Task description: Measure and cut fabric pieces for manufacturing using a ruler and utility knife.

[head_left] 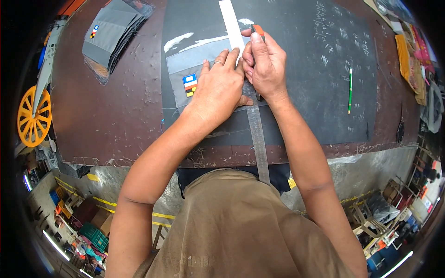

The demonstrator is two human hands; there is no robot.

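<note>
A long steel ruler [258,139] lies nearly upright in the view across a grey fabric piece [178,95], its far end bright with glare and its near end jutting past the table's front edge. My left hand [218,90] presses flat on ruler and fabric, fingers spread. Close at its right, my right hand [271,65] is closed around an orange-and-black utility knife [257,30] held against the ruler's right edge; the blade is hidden. The fabric carries a lighter band along its far edge and a small multicoloured label [189,85], left of my fingers.
Under the work is a dark mat [310,92] with chalk marks, on a brown table [116,125]. A stack of grey fabric pieces [109,32] sits far left; a green pencil [350,91] lies right. An orange spoked wheel [34,116] stands beyond the left edge.
</note>
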